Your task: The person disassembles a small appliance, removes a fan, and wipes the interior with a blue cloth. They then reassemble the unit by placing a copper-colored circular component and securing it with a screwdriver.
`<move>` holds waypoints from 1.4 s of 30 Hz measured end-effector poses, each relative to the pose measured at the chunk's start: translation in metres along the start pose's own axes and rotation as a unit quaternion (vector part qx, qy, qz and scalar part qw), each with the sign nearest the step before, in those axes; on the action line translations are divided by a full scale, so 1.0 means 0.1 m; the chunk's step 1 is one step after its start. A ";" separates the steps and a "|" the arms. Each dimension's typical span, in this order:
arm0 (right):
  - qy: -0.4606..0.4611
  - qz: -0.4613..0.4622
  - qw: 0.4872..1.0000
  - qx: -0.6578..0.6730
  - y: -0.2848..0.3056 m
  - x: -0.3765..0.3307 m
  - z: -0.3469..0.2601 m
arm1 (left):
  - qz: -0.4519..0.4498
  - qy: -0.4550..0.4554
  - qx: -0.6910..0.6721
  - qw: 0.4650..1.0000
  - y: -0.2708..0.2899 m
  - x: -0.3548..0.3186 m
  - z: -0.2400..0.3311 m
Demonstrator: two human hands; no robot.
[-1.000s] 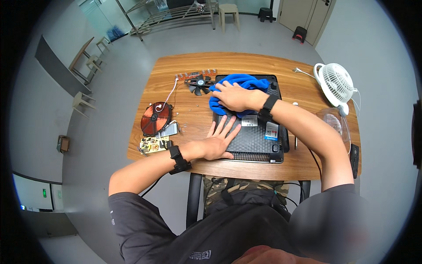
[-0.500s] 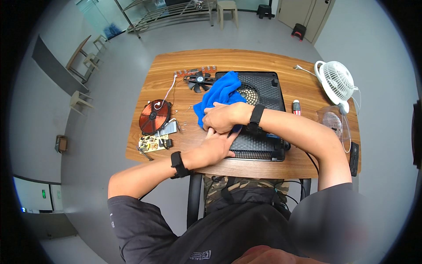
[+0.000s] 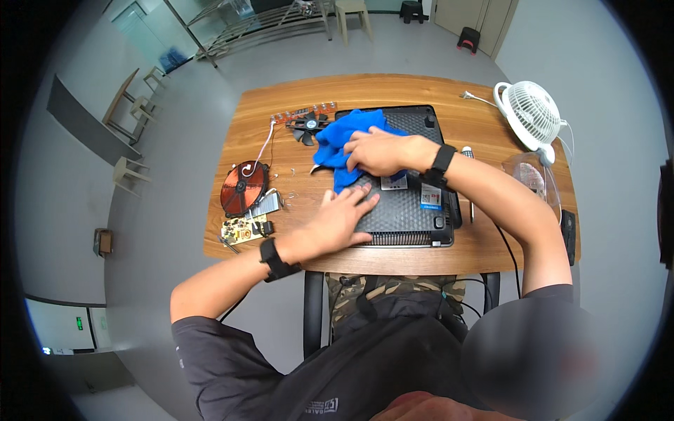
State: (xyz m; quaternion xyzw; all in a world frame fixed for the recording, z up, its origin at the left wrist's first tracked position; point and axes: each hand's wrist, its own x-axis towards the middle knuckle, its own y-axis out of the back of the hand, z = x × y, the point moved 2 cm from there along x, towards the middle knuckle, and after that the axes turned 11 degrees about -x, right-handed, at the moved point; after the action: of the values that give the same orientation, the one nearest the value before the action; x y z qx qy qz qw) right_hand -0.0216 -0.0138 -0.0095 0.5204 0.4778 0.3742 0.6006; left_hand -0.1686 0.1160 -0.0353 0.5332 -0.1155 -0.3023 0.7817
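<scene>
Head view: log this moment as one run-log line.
right hand: pressing crumpled blue cloth | left hand: flat on black vented appliance casing | surface: wooden table

The single head-worn view looks steeply down from above onto the wooden table [image 3: 393,91], fairly near.

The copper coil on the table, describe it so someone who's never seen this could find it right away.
Start at the wooden table and go to its left end, left of the black appliance base under the left hand. The copper coil lies flat there, just above a small circuit board. It is the only round, reddish-orange disc, with a white wire leading from it.
</scene>
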 end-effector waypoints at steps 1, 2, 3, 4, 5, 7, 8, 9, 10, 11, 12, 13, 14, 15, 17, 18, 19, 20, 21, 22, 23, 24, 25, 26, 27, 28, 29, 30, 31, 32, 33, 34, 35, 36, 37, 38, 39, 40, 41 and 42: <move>-0.025 0.010 1.000 0.004 0.00 -0.10 0.04 | 0.036 -0.030 -0.023 0.999 0.04 0.01 -0.08; -0.049 0.031 0.998 0.009 -0.01 -0.19 0.06 | 0.028 -0.047 -0.099 0.994 0.10 0.06 -0.21; -0.069 0.052 0.996 0.014 -0.02 -0.27 0.08 | 0.021 -0.060 -0.174 0.983 0.18 0.11 -0.32; -0.068 0.114 0.990 0.054 -0.06 -0.35 0.13 | 0.036 -0.067 -0.221 0.972 0.32 0.15 -0.35; -0.083 0.187 0.977 0.055 -0.10 -0.41 0.17 | 0.039 -0.021 -0.229 0.973 0.38 0.19 -0.42; -0.139 0.252 0.957 0.045 -0.03 -0.53 0.15 | 0.085 -0.007 -0.191 0.978 0.56 0.23 -0.53; -0.159 0.275 0.946 0.055 0.03 -0.61 0.11 | 0.096 -0.008 -0.161 0.982 0.59 0.27 -0.61; -0.167 0.311 0.934 0.047 0.06 -0.71 0.06 | 0.104 -0.013 -0.130 0.986 0.63 0.32 -0.67; -0.175 0.292 0.940 0.036 0.09 -0.74 -0.02 | 0.081 0.004 -0.107 0.991 0.63 0.35 -0.74; -0.183 0.273 0.944 0.025 0.09 -0.76 -0.10 | 0.084 -0.025 -0.104 0.991 0.61 0.39 -0.82; -0.168 0.259 0.951 0.018 0.05 -0.75 -0.20 | 0.088 -0.057 -0.101 0.989 0.55 0.46 -0.89; -0.155 0.244 0.957 0.012 0.01 -0.73 -0.30 | 0.090 -0.090 -0.099 0.987 0.53 0.53 -0.90; -0.124 0.245 0.961 0.017 -0.03 -0.70 -0.41 | 0.048 -0.057 -0.088 0.993 0.51 0.59 -0.94; -0.105 0.238 0.966 0.008 -0.07 -0.66 -0.51 | 0.045 -0.084 -0.097 0.991 0.52 0.66 -0.90; -0.046 0.224 0.973 0.035 -0.17 -0.53 -0.68 | 0.040 -0.130 -0.117 0.984 0.49 0.73 -0.89; -0.018 0.222 0.974 0.050 -0.23 -0.44 -0.76 | 0.035 -0.173 -0.065 0.982 0.41 0.77 -1.03; 0.001 0.221 0.973 0.065 -0.28 -0.38 -0.83 | 0.037 -0.155 -0.084 0.984 0.43 0.76 -0.99; 0.011 0.212 0.975 0.057 -0.32 -0.34 -0.88 | 0.040 -0.138 -0.102 0.984 0.45 0.73 -0.96; 0.024 0.206 0.977 0.047 -0.36 -0.29 -0.93 | 0.044 -0.117 -0.119 0.985 0.47 0.71 -0.96; 0.039 0.209 0.977 0.031 -0.41 -0.25 -0.99 | 0.062 -0.138 -0.113 0.982 0.45 0.70 -0.98; 0.054 0.211 0.976 0.015 -0.45 -0.22 -1.05 | 0.046 -0.133 -0.110 0.984 0.45 0.69 -1.00; 0.061 0.209 0.976 -0.005 -0.45 -0.21 -1.09 | 0.030 -0.130 -0.108 0.985 0.45 0.69 -1.00; 0.072 0.203 0.976 -0.006 -0.45 -0.21 -1.12 | 0.014 -0.127 -0.105 0.986 0.46 0.69 -1.00; 0.079 0.180 0.980 -0.011 -0.45 -0.22 -1.14 | 0.008 -0.117 -0.099 0.988 0.45 0.69 -1.00; 0.083 0.157 0.984 -0.017 -0.42 -0.25 -1.16 | 0.003 -0.108 -0.092 0.990 0.44 0.69 -0.98; 0.083 0.153 0.984 -0.023 -0.43 -0.26 -1.17 | -0.003 -0.100 -0.085 0.991 0.44 0.71 -0.97; 0.082 0.150 0.985 -0.029 -0.44 -0.28 -1.18 | -0.007 -0.093 -0.080 0.992 0.46 0.73 -0.96; 0.083 0.146 0.985 -0.035 -0.44 -0.30 -1.21 | -0.010 -0.084 -0.076 0.994 0.46 0.73 -0.97; 0.087 0.135 0.986 -0.041 -0.44 -0.33 -1.23 | -0.014 -0.075 -0.072 0.994 0.45 0.74 -0.98; 0.090 0.124 0.987 -0.048 -0.43 -0.37 -1.25 | 0.008 -0.101 -0.062 0.993 0.46 0.74 -0.98; 0.095 0.114 0.988 -0.053 -0.41 -0.40 -1.27 | 0.029 -0.124 -0.053 0.990 0.46 0.71 -0.97; 0.105 0.117 0.986 -0.049 -0.40 -0.44 -1.28 | 0.049 -0.147 -0.044 0.987 0.46 0.69 -0.97; 0.116 0.112 0.986 -0.044 -0.39 -0.49 -1.27 | 0.034 -0.129 -0.049 0.990 0.45 0.69 -0.98; 0.125 0.105 0.986 -0.041 -0.37 -0.55 -1.23 | 0.018 -0.114 -0.055 0.992 0.48 0.70 -0.96; 0.134 0.099 0.985 -0.037 -0.38 -0.60 -1.20 | 0.001 -0.099 -0.060 0.993 0.51 0.71 -0.93; 0.131 0.100 0.986 -0.026 -0.41 -0.65 -1.18 | -0.001 -0.094 -0.079 0.992 0.53 0.69 -0.89; 0.130 0.099 0.986 -0.017 -0.44 -0.70 -1.15 | 0.002 -0.091 -0.068 0.994 0.54 0.69 -0.86; 0.129 0.099 0.987 -0.007 -0.46 -0.75 -1.13 | 0.005 -0.088 -0.057 0.994 0.55 0.70 -0.84; 0.139 0.096 0.986 -0.005 -0.48 -0.83 -1.11 | 0.007 -0.085 -0.046 0.995 0.55 0.71 -0.83; 0.149 0.091 0.985 -0.003 -0.45 -0.92 -1.08 | -0.046 -0.029 -0.061 0.997 0.54 0.75 -0.88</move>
State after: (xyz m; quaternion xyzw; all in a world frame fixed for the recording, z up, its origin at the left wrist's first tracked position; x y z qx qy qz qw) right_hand -0.1521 -0.0801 -0.0373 0.4982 0.5114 0.5025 0.4876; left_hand -0.0462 0.1518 -0.0325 0.4804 -0.0947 -0.3593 0.7945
